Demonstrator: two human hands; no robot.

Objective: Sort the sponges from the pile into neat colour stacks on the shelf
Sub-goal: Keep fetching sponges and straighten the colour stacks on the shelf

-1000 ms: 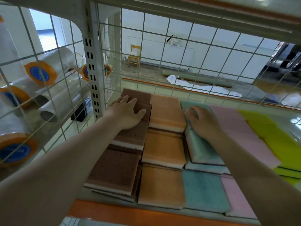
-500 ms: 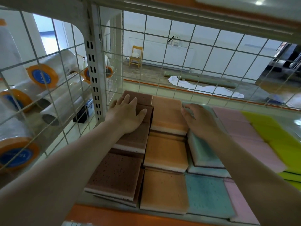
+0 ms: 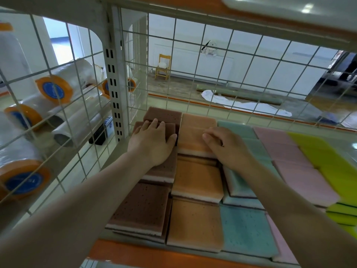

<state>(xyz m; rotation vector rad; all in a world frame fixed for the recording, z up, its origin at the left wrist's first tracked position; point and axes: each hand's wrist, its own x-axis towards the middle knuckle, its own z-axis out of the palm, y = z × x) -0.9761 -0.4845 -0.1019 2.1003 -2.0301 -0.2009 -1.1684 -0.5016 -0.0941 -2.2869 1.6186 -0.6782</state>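
Sponges lie in colour rows on the shelf point(image 3: 135, 254): brown sponges point(image 3: 141, 207) at the left, then orange sponges point(image 3: 195, 223), teal sponges point(image 3: 247, 229), pink sponges point(image 3: 301, 171) and yellow-green sponges point(image 3: 328, 163). My left hand point(image 3: 152, 142) lies flat with straight fingers on the middle brown stack. My right hand point(image 3: 226, 146) rests on the far orange stack point(image 3: 193, 136), fingers loosely bent and pointing left, its heel over the teal row. Neither hand holds a sponge.
A wire mesh back panel point(image 3: 212, 74) and a mesh side panel point(image 3: 63, 105) enclose the shelf. Rolls of plastic film point(image 3: 63, 84) with orange ends lie beyond the left mesh. The shelf above point(image 3: 270, 8) hangs close overhead.
My right hand has slid left from the teal stack onto the far orange stack. My left hand has stayed on the brown stack.
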